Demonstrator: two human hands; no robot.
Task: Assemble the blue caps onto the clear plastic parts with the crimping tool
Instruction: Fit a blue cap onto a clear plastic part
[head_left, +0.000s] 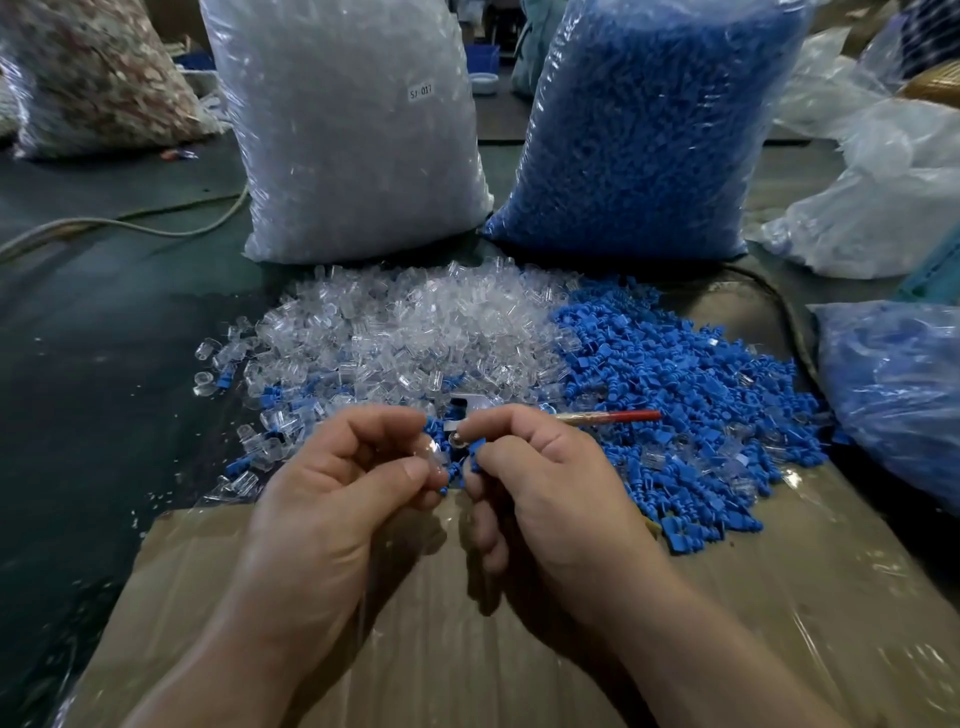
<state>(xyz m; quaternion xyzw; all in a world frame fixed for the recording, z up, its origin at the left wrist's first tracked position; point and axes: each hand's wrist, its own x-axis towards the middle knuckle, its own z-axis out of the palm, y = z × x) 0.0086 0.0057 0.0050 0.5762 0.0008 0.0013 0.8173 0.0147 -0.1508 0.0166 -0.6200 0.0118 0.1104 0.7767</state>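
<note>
Over a film-wrapped cardboard sheet (467, 649) at the near edge of a dark green surface (104, 389), a person's two hands meet almost fingertip to fingertip. The left hand (353, 483) has its fingers curled, thumb and forefinger pinching a clear plastic part (434, 453). The right hand (545, 488), fingers likewise curled, pinches a blue cap (479, 448) just beside that part. A slim red-handled tool (628, 415) juts from the same hand toward the right, its metal tip showing between the two hands. Whether cap and part touch cannot be told.

Just beyond the hands, a loose heap of clear parts (415, 327) lies on the surface, touching a heap of blue caps (675, 395) to its right. Pieces of each are mixed along the border, and some blue caps spill onto the cardboard. Farther back stand two full plastic sacks side by side: a sack of clear parts (353, 130) on the left, bearing a small label, and a sack of blue caps (649, 124) on the right. A smaller bag of blue pieces (904, 384) sits at the right edge, crumpled clear bags (883, 182) lie far right, and a pale cable (130, 224) trails across the surface at far left.
</note>
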